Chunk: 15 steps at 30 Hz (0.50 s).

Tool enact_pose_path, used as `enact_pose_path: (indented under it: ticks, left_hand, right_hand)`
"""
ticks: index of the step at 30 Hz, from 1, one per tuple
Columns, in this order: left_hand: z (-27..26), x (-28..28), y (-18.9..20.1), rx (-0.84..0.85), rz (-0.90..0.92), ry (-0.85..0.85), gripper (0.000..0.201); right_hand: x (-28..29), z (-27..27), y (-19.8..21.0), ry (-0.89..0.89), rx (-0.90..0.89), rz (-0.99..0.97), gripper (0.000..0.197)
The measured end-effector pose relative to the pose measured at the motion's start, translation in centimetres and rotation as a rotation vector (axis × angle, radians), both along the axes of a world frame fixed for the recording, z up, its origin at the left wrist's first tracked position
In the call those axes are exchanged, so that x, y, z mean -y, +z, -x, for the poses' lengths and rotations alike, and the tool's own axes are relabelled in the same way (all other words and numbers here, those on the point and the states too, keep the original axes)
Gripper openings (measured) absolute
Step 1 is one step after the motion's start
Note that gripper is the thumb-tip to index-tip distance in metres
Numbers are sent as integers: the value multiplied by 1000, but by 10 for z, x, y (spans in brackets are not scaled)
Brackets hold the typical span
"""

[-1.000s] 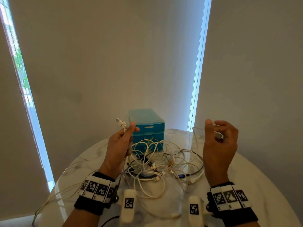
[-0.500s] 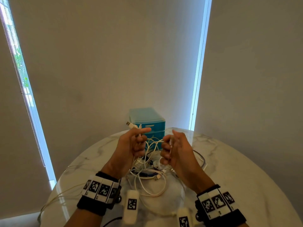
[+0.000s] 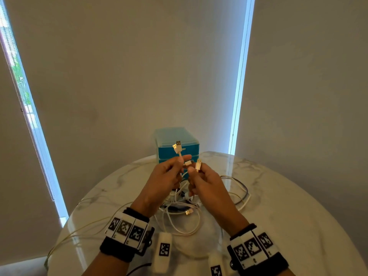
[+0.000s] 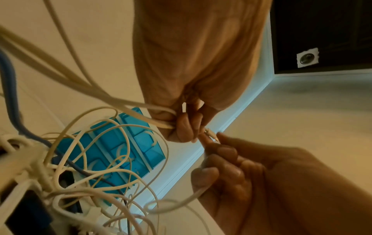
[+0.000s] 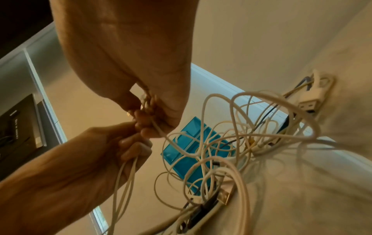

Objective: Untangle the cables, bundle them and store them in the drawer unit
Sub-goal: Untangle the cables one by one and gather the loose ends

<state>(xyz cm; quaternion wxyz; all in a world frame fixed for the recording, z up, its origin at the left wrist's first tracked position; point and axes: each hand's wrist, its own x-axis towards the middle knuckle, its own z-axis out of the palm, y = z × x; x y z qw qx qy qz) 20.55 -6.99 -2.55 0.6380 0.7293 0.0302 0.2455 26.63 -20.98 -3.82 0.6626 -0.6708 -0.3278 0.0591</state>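
USB plugs (image 3: 177, 146) of white cable held upright, metal ends pointing up and away toward the drawer unit (image 3: 177, 145); cord running down from them through the left hand (image 3: 165, 180). Second white plug (image 3: 198, 164) likewise pointing up, tilted slightly right, held in the right hand (image 3: 207, 184). Third short connector (image 3: 188, 162) lying roughly level between the two hands.

Both hands raised above the worktop (image 3: 278, 196), knuckles toward the head camera, close together, nearly touching at the fingertips. Forearms converging from the lower corners, each wrist wearing a marker band (image 3: 127, 230).

Left fingers (image 4: 186, 127) curled tight, thumb and forefinger pinching cable strands; several strands trailing off to the tangle. Right fingers (image 5: 145, 125) curled tight round a thin cable just below its plug. Not clear whether both hands hold one cable or two.

Tangle of cables (image 3: 183, 208) mostly white, one dark, lying in loose loops on the worktop beneath and just right of the hands, between the person and the drawer unit. Loose loops (image 3: 239, 188) spreading right; one strand (image 3: 79, 232) trailing off the left edge. Drawer unit blue, upright at the far edge of the worktop, drawers shut.
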Motion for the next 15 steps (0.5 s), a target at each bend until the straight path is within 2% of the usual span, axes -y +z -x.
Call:
enact_pose_path:
  ticks: [3, 7, 10, 15]
  left_hand:
    - [-1, 7, -2, 14, -107, 23, 31]
    - [-4, 11, -5, -6, -293, 31, 31]
    - [-4, 15, -5, -53, -385, -35, 36]
    - [-5, 17, -7, -94, -559, -11, 34]
  right_hand:
    - [-3, 0, -5, -146, 83, 12, 24]
    - [4, -6, 0, -257, 64, -60, 25]
    - [8, -8, 3, -254, 32, -105, 24]
    - [2, 0, 4, -188, -64, -63, 29]
